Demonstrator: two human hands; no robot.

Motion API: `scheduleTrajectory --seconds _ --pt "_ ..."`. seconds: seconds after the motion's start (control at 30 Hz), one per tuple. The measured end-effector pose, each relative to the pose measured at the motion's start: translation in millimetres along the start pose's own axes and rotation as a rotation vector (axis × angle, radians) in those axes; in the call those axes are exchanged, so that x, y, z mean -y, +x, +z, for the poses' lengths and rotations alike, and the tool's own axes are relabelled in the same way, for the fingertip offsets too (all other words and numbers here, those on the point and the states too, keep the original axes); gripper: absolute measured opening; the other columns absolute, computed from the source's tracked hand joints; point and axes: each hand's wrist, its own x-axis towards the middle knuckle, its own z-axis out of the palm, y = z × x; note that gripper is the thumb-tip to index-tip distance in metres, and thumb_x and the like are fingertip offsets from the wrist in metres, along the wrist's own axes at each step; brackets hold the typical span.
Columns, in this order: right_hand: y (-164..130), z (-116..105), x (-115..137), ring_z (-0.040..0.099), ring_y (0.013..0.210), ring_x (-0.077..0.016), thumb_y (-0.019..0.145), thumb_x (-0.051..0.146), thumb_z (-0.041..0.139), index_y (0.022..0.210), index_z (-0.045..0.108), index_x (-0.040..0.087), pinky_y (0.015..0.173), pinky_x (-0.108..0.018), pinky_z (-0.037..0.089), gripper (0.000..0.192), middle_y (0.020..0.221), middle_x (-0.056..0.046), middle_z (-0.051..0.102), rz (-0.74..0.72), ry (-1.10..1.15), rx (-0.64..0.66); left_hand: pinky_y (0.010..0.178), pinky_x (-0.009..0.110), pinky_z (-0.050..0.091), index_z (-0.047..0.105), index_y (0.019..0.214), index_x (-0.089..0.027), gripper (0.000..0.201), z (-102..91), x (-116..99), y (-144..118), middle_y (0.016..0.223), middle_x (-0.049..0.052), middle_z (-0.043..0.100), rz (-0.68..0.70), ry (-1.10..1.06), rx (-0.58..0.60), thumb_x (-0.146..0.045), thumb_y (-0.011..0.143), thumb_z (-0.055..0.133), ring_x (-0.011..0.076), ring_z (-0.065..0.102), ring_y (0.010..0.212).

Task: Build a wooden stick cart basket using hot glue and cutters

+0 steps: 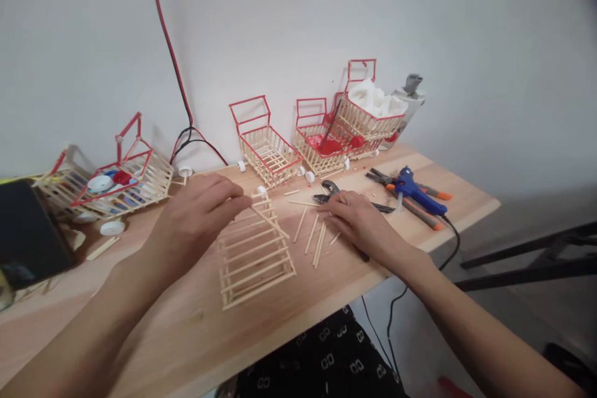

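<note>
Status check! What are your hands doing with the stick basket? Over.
Left hand pinching a stick on the unpainted basket. Right hand flat on loose sticks. Pliers close by.

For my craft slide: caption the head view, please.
Left hand steadies an unpainted stick basket; right hand rests on loose sticks.

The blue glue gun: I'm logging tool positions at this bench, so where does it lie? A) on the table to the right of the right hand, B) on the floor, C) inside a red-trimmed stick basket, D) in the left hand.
A: the blue glue gun lies on the wooden table, out past the right hand beside orange-handled tools, with neither hand touching it.
</note>
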Motion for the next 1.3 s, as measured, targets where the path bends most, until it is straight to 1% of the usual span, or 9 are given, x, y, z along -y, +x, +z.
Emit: scheduleTrajectory --seconds 0.13,0.3,0.57,0.8,0.93,1.07,1.1,1.2,1.3 --pt "30 0 6 0.060 0.096 -0.0230 0.097 0.022 0.056 0.100 0.073 0.020 0.081 -0.033 0.039 0.018 0.099 -0.010 0.068 0.036 -0.231 0.149 0.070 0.032 0.049 0.066 0.095 -0.022 0.014 -7.4 7 1 0.088 0.004 0.069 -0.109 0.072 -0.094 -0.014 0.096 0.054 0.0190 0.063 0.081" --pt "61 18 20 0.061 0.105 -0.0297 0.095 0.014 0.053 0.102 0.071 0.011 0.085 -0.038 0.041 0.020 0.106 -0.016 0.070 0.039 -0.524 0.358 0.067 0.027 0.050 0.068 0.090 -0.020 0.007 -30.4 11 3 0.087 0.004 0.071 -0.250 0.229 -0.191 -0.017 0.092 0.062 0.0171 0.065 0.083" --pt "77 31 31 0.069 0.099 -0.0299 0.097 0.009 0.042 0.110 0.066 0.007 0.080 -0.037 0.047 0.028 0.103 -0.020 0.072 0.121 -0.602 0.386 0.074 0.027 0.051 0.069 0.091 -0.022 0.010 -45.6 16 -1 0.090 0.003 0.072 -0.282 0.260 -0.240 -0.017 0.093 0.061 0.0168 0.067 0.087" --pt "85 29 42 0.070 0.097 -0.0285 0.090 0.004 0.049 0.096 0.070 0.008 0.079 -0.035 0.048 0.023 0.098 -0.021 0.074 0.096 -0.538 0.391 0.080 0.033 0.053 0.068 0.093 -0.023 0.016 -52.8 18 -4 0.091 0.002 0.070 -0.293 0.225 -0.265 -0.021 0.098 0.053 0.0186 0.066 0.088" --pt "94 19 32 0.070 0.089 -0.0263 0.089 0.005 0.049 0.091 0.069 0.009 0.073 -0.032 0.047 0.020 0.095 -0.019 0.074 0.103 -0.434 0.352 0.079 0.034 0.052 0.068 0.089 -0.022 0.018 -60.1 17 -4 0.088 0.003 0.070 -0.317 0.238 -0.280 -0.022 0.098 0.052 0.0181 0.065 0.086" --pt "95 -11 29 0.066 0.076 -0.0166 0.093 0.020 0.048 0.090 0.063 0.014 0.065 -0.025 0.045 0.017 0.084 -0.008 0.072 0.132 -0.268 0.283 0.076 0.033 0.052 0.069 0.091 -0.022 0.019 -63.8 18 -5 0.091 0.005 0.069 -0.349 0.182 -0.291 -0.023 0.098 0.052 0.0191 0.065 0.089" --pt "93 -20 34 0.064 0.070 -0.0137 0.095 0.026 0.046 0.089 0.061 0.015 0.062 -0.023 0.044 0.020 0.079 -0.004 0.069 0.138 -0.178 0.273 0.076 0.033 0.052 0.070 0.091 -0.022 0.020 -63.7 18 -5 0.091 0.005 0.069 -0.359 0.164 -0.288 -0.024 0.098 0.051 0.0196 0.065 0.089" --pt "82 -36 62 0.051 0.050 -0.0091 0.090 0.040 0.051 0.083 0.057 0.018 0.047 -0.020 0.034 0.024 0.064 0.002 0.062 0.264 0.520 0.297 0.078 0.035 0.051 0.069 0.092 -0.024 0.022 -61.1 20 -5 0.093 0.004 0.068 -0.386 0.136 -0.264 -0.026 0.099 0.049 0.0208 0.064 0.091" --pt "74 -35 96 0.049 0.047 -0.0067 0.082 0.036 0.062 0.074 0.054 0.018 0.046 -0.019 0.034 0.021 0.064 0.001 0.067 0.290 0.808 0.452 0.083 0.037 0.051 0.068 0.091 -0.022 0.022 -57.8 20 -5 0.093 0.004 0.067 -0.385 0.133 -0.249 -0.027 0.099 0.048 0.0214 0.064 0.093"
